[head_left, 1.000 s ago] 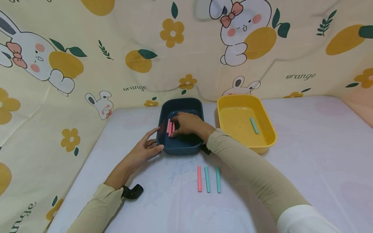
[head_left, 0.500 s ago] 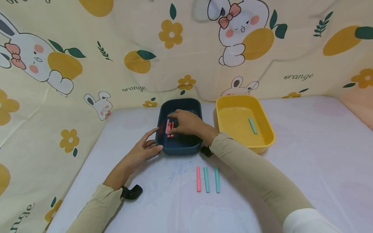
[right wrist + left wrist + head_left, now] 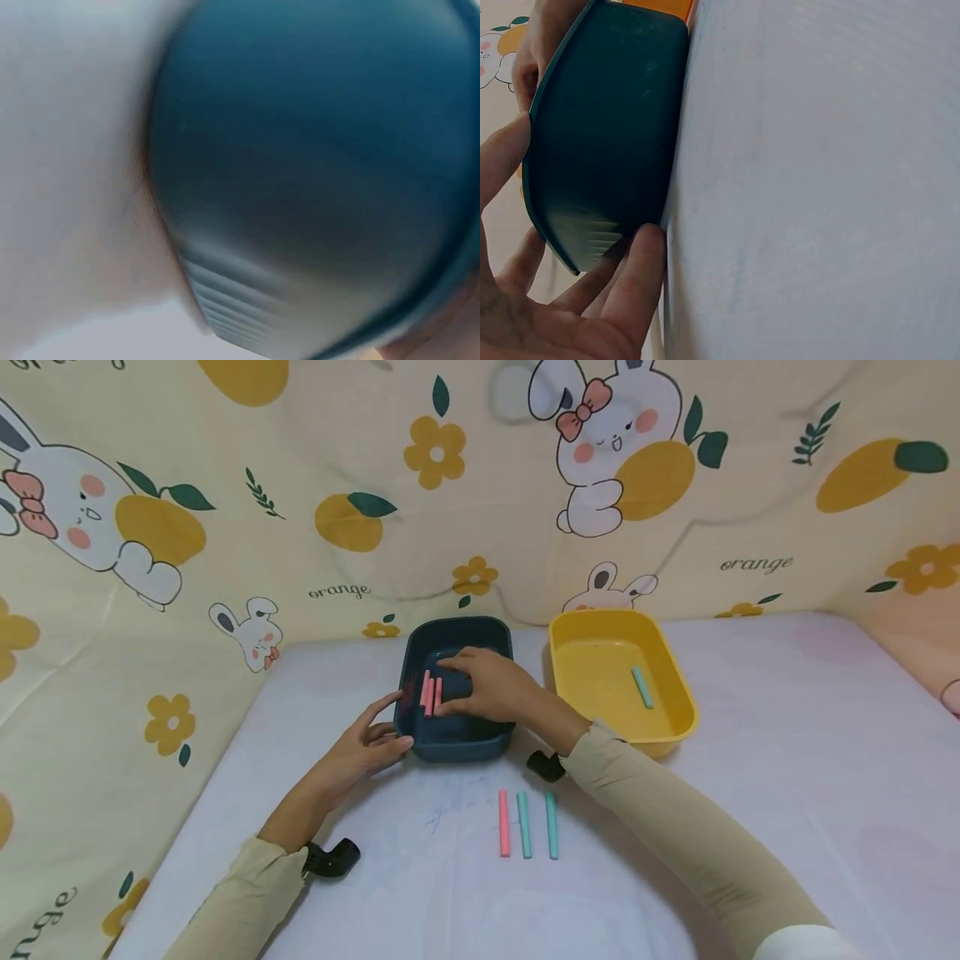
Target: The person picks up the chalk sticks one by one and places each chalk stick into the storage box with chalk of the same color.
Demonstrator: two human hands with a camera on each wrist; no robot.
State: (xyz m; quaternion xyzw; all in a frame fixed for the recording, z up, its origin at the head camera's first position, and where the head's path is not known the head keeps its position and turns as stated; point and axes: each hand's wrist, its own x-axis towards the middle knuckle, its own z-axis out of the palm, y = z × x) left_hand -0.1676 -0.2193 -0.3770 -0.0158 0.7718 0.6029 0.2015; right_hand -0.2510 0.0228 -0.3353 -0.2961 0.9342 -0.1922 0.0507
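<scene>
In the head view, my right hand point(image 3: 491, 687) reaches into a dark blue bin point(image 3: 456, 752). Its thumb and index finger are spread apart beside three pink chalk sticks point(image 3: 438, 695) lying together on the bin's floor, and I see nothing between them. My left hand point(image 3: 360, 756) touches the bin's near left corner with fairly straight fingers. In the left wrist view its thumb lies at the rim of the bin point(image 3: 611, 120) and its fingers against the wall. The right wrist view is blurred and mostly filled by the bin's outer wall point(image 3: 300, 150).
A yellow bin point(image 3: 660, 747) stands to the right of the blue one, with a green chalk stick point(image 3: 642, 687) inside. On the white table in front lie a pink chalk stick point(image 3: 504, 824) and two green chalk sticks point(image 3: 524, 825). A patterned cloth point(image 3: 420, 527) hangs behind.
My right hand has drawn slightly away from the pink chalk sticks to the right, and its fingers have let them go. The left hand has stayed at the bin's corner.
</scene>
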